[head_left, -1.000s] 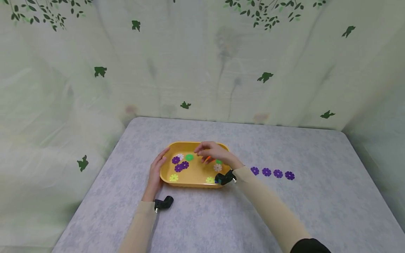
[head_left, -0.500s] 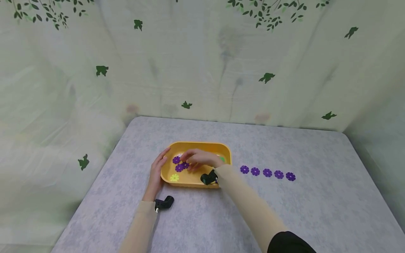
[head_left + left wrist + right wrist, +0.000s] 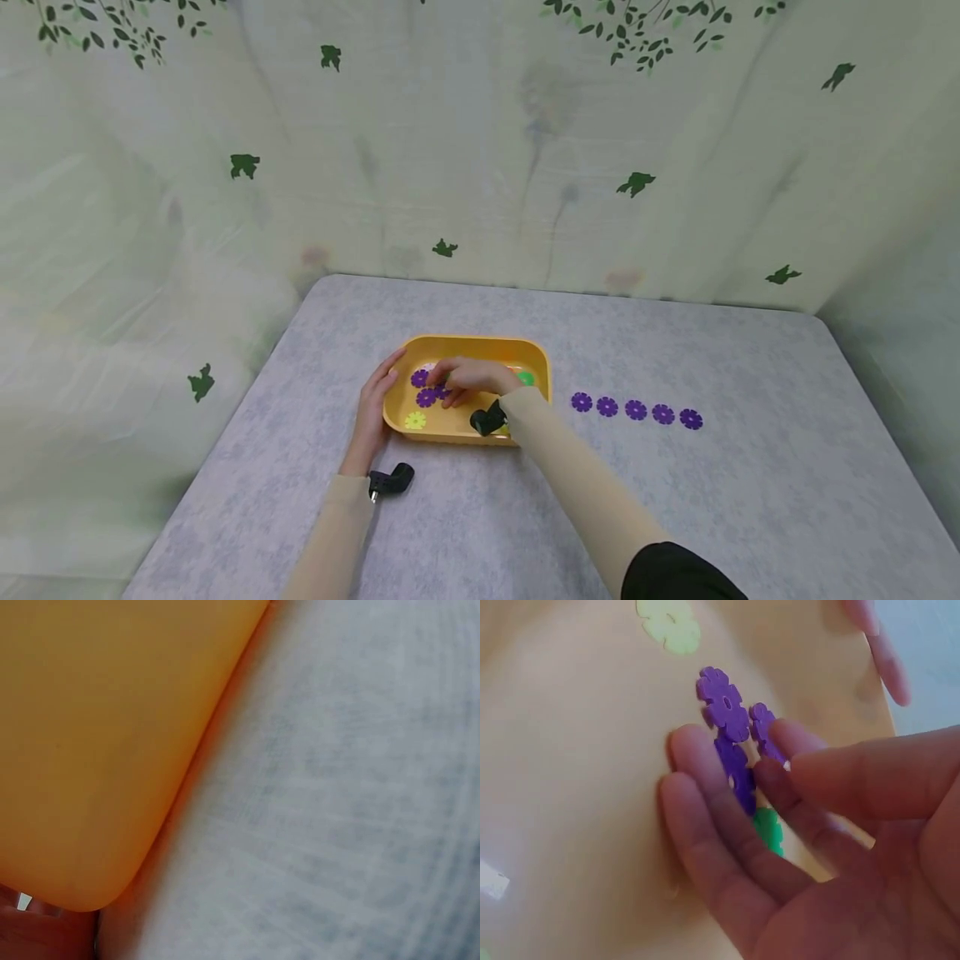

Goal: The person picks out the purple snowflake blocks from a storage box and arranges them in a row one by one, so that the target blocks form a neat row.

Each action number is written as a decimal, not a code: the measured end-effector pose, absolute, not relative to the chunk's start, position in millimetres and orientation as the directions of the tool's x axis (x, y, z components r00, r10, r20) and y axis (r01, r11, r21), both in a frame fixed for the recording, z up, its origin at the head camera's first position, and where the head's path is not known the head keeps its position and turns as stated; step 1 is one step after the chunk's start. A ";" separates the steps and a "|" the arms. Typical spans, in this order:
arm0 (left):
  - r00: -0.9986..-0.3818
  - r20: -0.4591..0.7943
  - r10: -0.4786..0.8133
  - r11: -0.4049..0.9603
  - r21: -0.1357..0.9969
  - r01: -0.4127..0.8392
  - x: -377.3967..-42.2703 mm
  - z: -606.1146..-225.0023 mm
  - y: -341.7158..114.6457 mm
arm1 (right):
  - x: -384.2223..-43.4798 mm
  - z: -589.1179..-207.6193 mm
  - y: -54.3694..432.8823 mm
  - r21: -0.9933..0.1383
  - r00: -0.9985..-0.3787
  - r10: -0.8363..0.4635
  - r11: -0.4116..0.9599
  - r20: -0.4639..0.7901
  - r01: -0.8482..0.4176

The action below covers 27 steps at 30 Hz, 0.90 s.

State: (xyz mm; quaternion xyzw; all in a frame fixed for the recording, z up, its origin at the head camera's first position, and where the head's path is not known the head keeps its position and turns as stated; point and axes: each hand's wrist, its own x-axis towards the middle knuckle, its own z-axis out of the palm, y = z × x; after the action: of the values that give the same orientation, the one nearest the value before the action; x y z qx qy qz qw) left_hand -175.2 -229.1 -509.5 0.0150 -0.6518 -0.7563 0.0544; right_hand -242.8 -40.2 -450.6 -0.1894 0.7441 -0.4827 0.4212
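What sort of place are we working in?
Probably a partitioned booth for tabletop work: pale leaf-printed sheeting rises behind a grey table, where a row of purple discs lies beside a yellow tray.

Soft, even light; left wrist view dim, blurry.

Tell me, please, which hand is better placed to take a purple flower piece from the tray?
Probably the right hand: its fingers are inside the yellow tray, beside purple flower pieces, while the left hand rests against the tray's left side.
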 end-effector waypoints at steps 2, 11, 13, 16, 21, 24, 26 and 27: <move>-0.994 0.044 -0.103 -0.136 0.989 0.058 -175.4 -509.8 -229.0 | -243.1 -450.1 -40.7 -0.864 -0.575 -0.679 0.492 -0.456 0.105; -0.992 0.045 -0.114 -0.119 0.991 0.059 -175.7 -510.7 -229.7 | -245.5 -454.0 -35.6 -0.832 -0.573 -0.658 0.549 -0.488 0.077; -0.993 0.048 -0.112 -0.119 0.991 0.062 -175.9 -510.7 -229.8 | -245.4 -453.9 -34.3 -0.832 -0.572 -0.660 0.550 -0.487 0.074; -0.992 0.047 -0.114 -0.117 0.991 0.060 -176.1 -510.5 -229.2 | -244.8 -453.2 -32.3 -0.838 -0.574 -0.668 0.542 -0.473 0.060; -0.992 0.052 -0.114 -0.120 0.991 0.066 -175.7 -510.7 -228.9 | -246.4 -453.8 -27.9 -0.867 -0.613 -0.681 0.498 -0.400 0.013; -0.992 0.055 -0.109 -0.124 0.990 0.069 -175.6 -510.5 -228.8 | -249.2 -452.9 -22.8 -0.876 -0.648 -0.673 0.483 -0.357 -0.018; -0.992 0.053 -0.111 -0.125 0.990 0.067 -175.4 -510.2 -228.7 | -251.4 -450.8 -18.0 -0.877 -0.666 -0.663 0.480 -0.342 -0.028; -0.992 0.051 -0.113 -0.121 0.990 0.065 -175.3 -509.9 -228.5 | -252.5 -449.3 -15.1 -0.879 -0.671 -0.662 0.477 -0.335 -0.031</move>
State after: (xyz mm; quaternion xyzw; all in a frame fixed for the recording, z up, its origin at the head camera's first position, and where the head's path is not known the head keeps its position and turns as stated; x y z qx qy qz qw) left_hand -175.3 -228.5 -509.9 0.0181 -0.6602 -0.7485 0.0592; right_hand -252.5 -15.1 -449.3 -0.2195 0.7886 -0.4621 0.3413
